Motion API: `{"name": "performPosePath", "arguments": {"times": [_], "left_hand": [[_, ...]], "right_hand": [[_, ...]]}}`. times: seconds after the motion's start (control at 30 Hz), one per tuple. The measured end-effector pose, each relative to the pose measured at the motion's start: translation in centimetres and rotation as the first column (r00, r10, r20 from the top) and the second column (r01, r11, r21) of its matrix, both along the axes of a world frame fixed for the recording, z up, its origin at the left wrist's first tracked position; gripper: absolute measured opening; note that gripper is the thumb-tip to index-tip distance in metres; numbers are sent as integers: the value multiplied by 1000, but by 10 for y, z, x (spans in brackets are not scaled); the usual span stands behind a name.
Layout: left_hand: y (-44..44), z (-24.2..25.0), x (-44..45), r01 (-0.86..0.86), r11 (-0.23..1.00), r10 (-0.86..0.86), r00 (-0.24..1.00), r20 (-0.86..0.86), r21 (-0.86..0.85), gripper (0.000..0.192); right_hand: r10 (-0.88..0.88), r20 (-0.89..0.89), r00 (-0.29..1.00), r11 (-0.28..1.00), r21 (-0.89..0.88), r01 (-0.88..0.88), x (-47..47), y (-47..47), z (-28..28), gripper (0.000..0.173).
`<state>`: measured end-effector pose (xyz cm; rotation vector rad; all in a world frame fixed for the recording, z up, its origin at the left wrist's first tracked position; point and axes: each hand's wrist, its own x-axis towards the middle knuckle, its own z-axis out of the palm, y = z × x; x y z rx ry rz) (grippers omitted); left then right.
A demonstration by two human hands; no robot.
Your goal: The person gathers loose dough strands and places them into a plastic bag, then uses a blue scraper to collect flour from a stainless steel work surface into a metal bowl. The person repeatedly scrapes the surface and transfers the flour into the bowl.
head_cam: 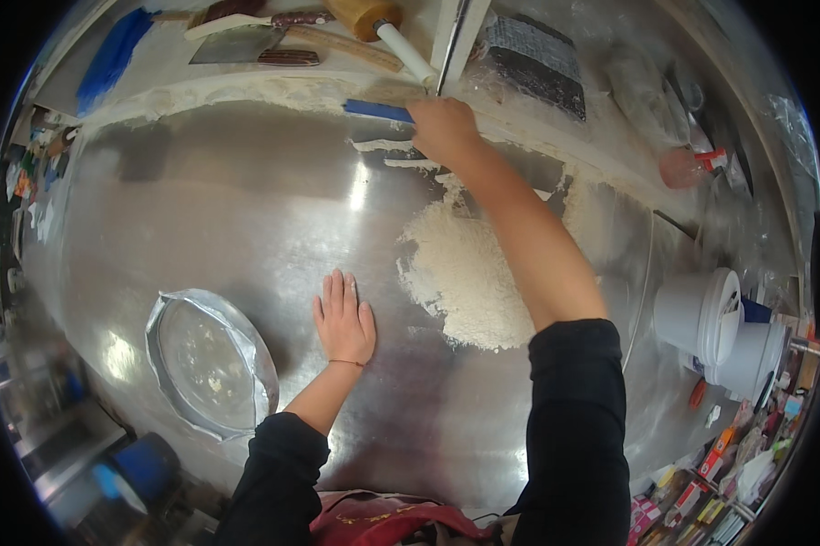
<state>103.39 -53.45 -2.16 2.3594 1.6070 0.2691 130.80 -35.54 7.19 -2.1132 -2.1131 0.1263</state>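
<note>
My right hand [445, 133] reaches to the back edge of a metal worktop [212, 157] and grips a blue scraper [379, 110], whose blade points left along the flour-dusted edge. Beneath my right forearm lies a wide heap of white flour [461, 273], with thin streaks of it close to the scraper. My left hand [345, 321] rests flat, palm down, on the metal, left of the flour, and holds nothing. To its left lies a round sieve [263, 362] with a silvery rim, a little flour showing at its mesh.
Along the back ledge lie a wooden rolling pin [362, 17], a metal dough cutter [236, 46], a brush [246, 24], a wooden ruler [345, 48] and a blue-bristled brush [113, 58]. White lidded buckets [690, 317] stand at the right. An upright post [447, 48] rises behind my right hand.
</note>
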Motion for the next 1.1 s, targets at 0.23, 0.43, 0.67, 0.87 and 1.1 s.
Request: {"name": "performPosePath", "arguments": {"times": [0.23,0.43,0.67,0.87,1.1], "left_hand": [[1,1,0,-6,1000,6,1000,3,-4,52],[1,-3,-2,-6,1000,7,1000,25,-16,52],[0,-2,1,14,1000,-14,1000,24,22,52],[0,0,2,14,999,-14,1000,-6,35,52],[-1,-2,1,17,1000,-16,999,-28,19,52]], "right_hand": [[136,31,990,990,-48,-134,-9,-5,-11,11],[282,-88,955,899,-324,-295,34,-98,23,24],[-275,61,959,950,-135,281,121,-112,25,24],[-204,111,973,958,-183,222,131,-106,9,18],[-98,15,995,979,-176,99,94,-80,6,19]]}}
